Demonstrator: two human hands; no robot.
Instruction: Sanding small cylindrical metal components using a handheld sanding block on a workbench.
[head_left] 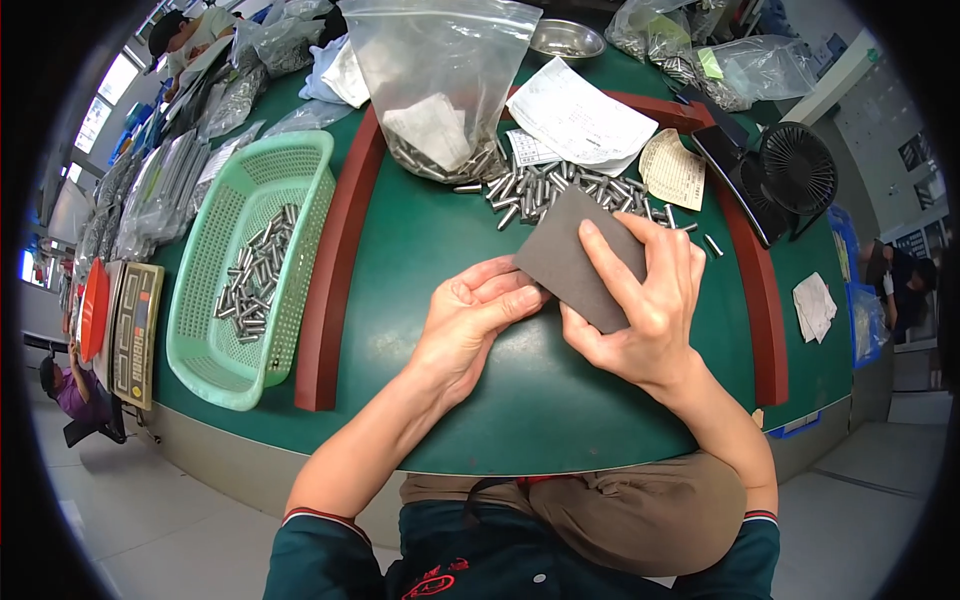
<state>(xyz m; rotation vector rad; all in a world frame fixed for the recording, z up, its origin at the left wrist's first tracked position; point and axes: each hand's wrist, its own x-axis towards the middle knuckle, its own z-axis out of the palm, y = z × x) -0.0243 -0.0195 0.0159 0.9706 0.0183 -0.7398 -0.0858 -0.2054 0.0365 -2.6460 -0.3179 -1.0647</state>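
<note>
Gripping the grey pad (pixel 570 255) over the table (pixel 420 225) with my right hand (pixel 650 305), I curl my left hand (pixel 470 315) by its corner, hold unclear; illegible writing marks white paper (pixel 580 115) beyond metal pins (pixel 535 192).

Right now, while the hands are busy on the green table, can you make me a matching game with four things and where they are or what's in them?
Things:
1. Dark grey square sheet
2. Green mesh basket
3. Black fan
4. Round metal bowl

Clues:
A. Silver, at the far side of the table
B. In the grip of the right hand
C. To the right, just outside the dark red bar
D. Has a heap of short metal pins inside

Right pairs: 1-B, 2-D, 3-C, 4-A
</note>
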